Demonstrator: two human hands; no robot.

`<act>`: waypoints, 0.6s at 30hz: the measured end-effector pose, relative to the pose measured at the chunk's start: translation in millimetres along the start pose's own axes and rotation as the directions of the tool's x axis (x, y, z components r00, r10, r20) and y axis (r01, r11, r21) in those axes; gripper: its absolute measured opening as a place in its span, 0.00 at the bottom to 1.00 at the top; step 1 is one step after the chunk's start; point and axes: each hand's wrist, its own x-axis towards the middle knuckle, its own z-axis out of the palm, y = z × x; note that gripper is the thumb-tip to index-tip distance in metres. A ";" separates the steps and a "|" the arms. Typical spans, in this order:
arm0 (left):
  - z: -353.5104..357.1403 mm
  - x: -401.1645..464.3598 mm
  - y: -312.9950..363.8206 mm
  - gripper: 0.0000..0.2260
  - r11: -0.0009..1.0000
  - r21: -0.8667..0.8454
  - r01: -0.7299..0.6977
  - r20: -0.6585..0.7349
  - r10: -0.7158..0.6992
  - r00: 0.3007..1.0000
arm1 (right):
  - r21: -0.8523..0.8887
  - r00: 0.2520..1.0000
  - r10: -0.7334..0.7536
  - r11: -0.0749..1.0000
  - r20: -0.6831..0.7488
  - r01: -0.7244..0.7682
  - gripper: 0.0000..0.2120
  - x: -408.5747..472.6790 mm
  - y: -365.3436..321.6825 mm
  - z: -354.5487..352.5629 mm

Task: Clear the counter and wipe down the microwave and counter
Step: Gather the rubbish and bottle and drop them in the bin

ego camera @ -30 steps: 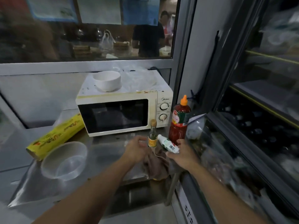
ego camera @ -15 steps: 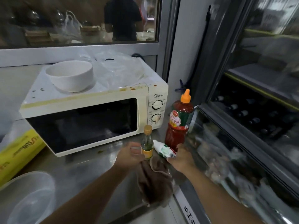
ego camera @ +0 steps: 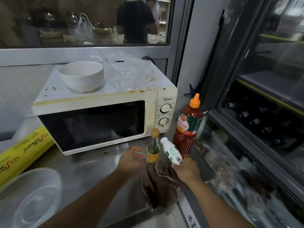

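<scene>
A stained white microwave (ego camera: 105, 112) stands on the steel counter (ego camera: 92, 171), with a white bowl (ego camera: 82, 76) and crumpled clear plastic (ego camera: 130, 71) on top. In front of its dials my left hand (ego camera: 131, 159) pinches the lower part of a small glass bottle (ego camera: 153, 145) with a gold cap. My right hand (ego camera: 187, 170) grips a tilted white bottle (ego camera: 172, 152) with a green label. A brown cloth (ego camera: 158, 183) hangs over the counter edge between my hands; I cannot tell which hand holds it. A tall red sauce bottle (ego camera: 187, 127) stands just behind.
A yellow cling-wrap box (ego camera: 24, 152) lies left of the microwave. A clear plastic bowl (ego camera: 31, 199) sits at the near left of the counter. A glass-door fridge (ego camera: 263, 112) rises on the right. Behind the window a person (ego camera: 133, 20) stands.
The view has closed in on the microwave and shifted left. Both hands stay at the two small bottles with the cloth hanging between them.
</scene>
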 end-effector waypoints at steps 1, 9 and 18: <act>-0.2 -4.8 2.6 0.16 1.000 0.001 0.001 -0.011 -0.001 1.000 | 0.041 1.000 -0.009 0.999 0.001 0.009 0.21 -4.8 -1.8 -5.3; 0.7 -55.5 44.4 0.14 0.994 -0.031 -0.103 -0.038 0.102 0.994 | 0.343 0.983 -0.175 0.921 -0.056 0.183 0.19 -54.8 -21.2 -58.7; -33.3 -99.3 89.8 0.18 0.977 -0.076 -0.199 -0.151 0.186 0.971 | 0.426 0.934 -0.356 0.846 0.005 0.320 0.18 -96.8 -63.2 -86.2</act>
